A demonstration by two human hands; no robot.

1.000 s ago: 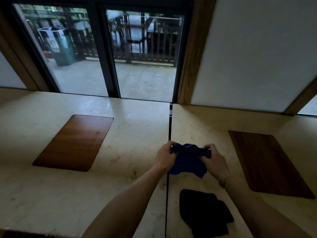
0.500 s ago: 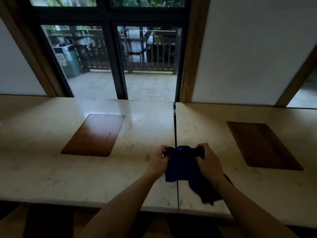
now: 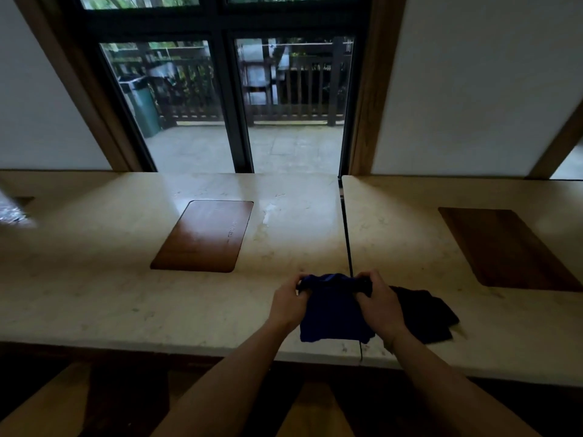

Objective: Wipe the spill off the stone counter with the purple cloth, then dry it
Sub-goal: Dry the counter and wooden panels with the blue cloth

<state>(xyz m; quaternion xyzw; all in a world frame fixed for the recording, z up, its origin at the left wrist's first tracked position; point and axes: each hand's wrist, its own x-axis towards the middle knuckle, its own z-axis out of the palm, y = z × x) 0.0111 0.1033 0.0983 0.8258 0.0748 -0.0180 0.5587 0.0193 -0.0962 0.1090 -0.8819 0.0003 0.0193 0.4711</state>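
Both hands, left [image 3: 288,302] and right [image 3: 378,302], grip the top edge of the purple cloth [image 3: 332,313], which hangs over the stone surface [image 3: 110,298] near its front edge (a dark cloth [image 3: 426,313] lies just right).

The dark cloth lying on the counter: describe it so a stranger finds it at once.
Start at the stone counter under the window and follow the dark seam to its near edge. Just right of it, beside the right hand, lies the dark cloth. Unlike the purple cloth, it is nearly black, crumpled and unheld.
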